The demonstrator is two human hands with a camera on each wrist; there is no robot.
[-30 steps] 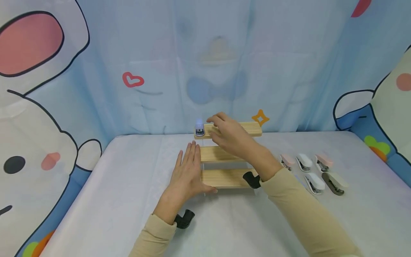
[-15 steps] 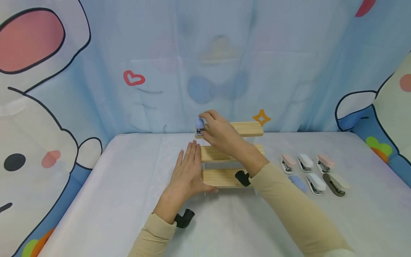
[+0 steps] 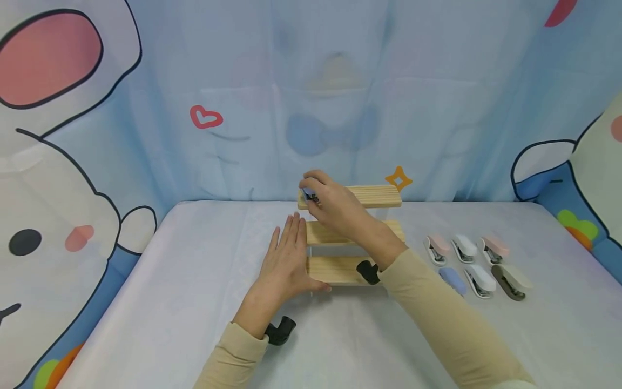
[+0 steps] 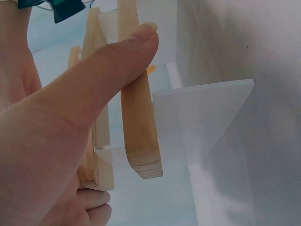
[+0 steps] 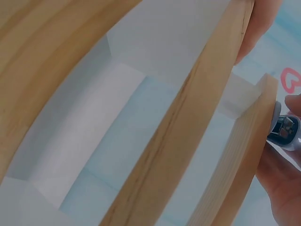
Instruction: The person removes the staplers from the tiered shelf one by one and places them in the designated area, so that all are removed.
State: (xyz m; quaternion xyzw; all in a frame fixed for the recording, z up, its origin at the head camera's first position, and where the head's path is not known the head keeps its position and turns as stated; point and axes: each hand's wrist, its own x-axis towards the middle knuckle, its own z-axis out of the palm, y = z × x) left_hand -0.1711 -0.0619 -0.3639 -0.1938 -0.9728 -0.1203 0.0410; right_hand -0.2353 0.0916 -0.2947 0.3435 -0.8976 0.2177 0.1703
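On the left end of the top board of a three-tier wooden rack is a small lilac-blue stapler. My right hand holds it between thumb and fingers, which partly hide it. The right wrist view shows the stapler's dark front end close against the top board; whether it touches is unclear. My left hand lies along the rack's left side with straight fingers. Its thumb rests across the front edge of the lowest board. Clear side panels support the boards.
To the right of the rack, several staplers lie in two rows: pink, white and pink behind; blue, white and cream-and-dark in front. A patterned curtain hangs right behind the white-covered table.
My right hand has moved left from beside the stapler and taken hold of it. The stapler, earlier facing forward, is now turned and tilted. The left hand stays at the rack's side.
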